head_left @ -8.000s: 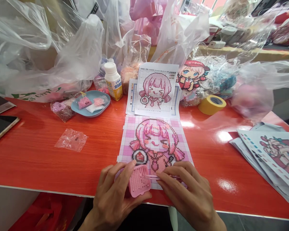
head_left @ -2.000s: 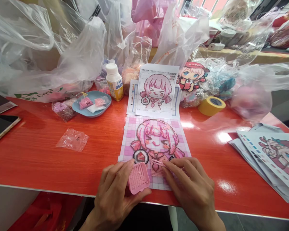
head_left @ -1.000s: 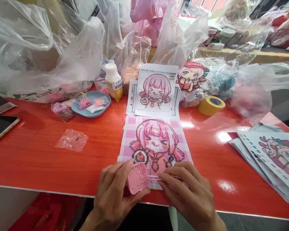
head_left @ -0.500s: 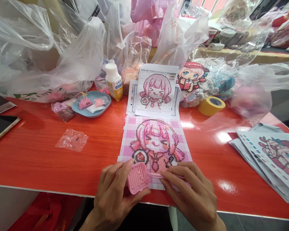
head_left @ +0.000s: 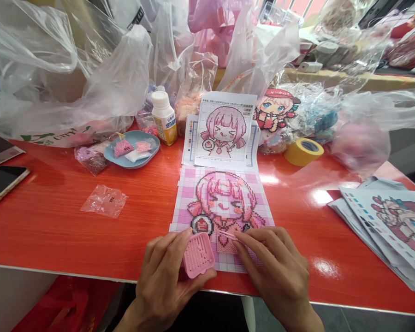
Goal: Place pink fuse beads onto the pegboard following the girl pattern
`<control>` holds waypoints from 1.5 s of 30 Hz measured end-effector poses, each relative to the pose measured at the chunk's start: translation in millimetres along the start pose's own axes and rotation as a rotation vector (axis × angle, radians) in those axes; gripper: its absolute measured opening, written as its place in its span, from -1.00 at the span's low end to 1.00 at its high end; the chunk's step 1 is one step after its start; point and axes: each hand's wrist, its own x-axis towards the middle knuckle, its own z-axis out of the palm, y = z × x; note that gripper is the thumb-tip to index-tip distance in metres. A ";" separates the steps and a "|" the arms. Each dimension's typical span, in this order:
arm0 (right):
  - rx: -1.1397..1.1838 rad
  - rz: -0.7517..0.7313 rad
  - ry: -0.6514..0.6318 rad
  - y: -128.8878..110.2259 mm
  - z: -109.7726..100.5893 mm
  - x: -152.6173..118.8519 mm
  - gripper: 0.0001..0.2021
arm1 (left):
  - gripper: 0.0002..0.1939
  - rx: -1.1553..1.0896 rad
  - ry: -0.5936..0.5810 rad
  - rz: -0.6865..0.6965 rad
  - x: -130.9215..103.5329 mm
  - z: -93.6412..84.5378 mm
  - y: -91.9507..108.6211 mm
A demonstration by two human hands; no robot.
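Observation:
Between the thumb and fingers of my left hand [head_left: 169,272] is a small pink bead tray [head_left: 198,255], tilted, with grooves and a few dark specks in it. My right hand [head_left: 275,265] pinches pink tweezers [head_left: 227,235], their tips pointing left over the lower part of the bead picture. That bead picture [head_left: 224,198] shows a pink-haired figure on a pegboard with a pink and white grid. Whether the tweezer tips hold a bead is too small to tell. A printed pattern sheet [head_left: 224,129] of the same figure stands behind the pegboard.
Left are a blue plate [head_left: 131,150] with bead bags, a clear bag [head_left: 104,201], a phone [head_left: 5,184] and a white bottle [head_left: 164,118]. At right lie yellow tape [head_left: 303,152] and printed sheets [head_left: 387,230]. Plastic bags [head_left: 117,74] crowd the back.
My right hand has moved the tweezers slightly up, from the tray's right edge to over the figure's chest. My left hand and the tray have hardly moved.

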 end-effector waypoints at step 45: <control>0.116 -0.083 -0.003 -2.4 -5.6 4.6 -0.85 | -0.34 -0.060 -0.010 0.027 -0.7 0.3 0.1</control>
